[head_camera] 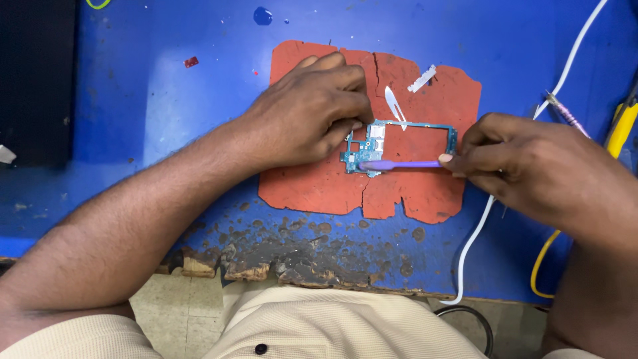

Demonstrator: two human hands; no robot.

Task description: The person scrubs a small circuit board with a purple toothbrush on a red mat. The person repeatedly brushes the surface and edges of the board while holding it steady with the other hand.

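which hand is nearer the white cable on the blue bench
Right. The right hand lies over the white cable, which runs beneath it. The left hand is well away, on the teal circuit board.
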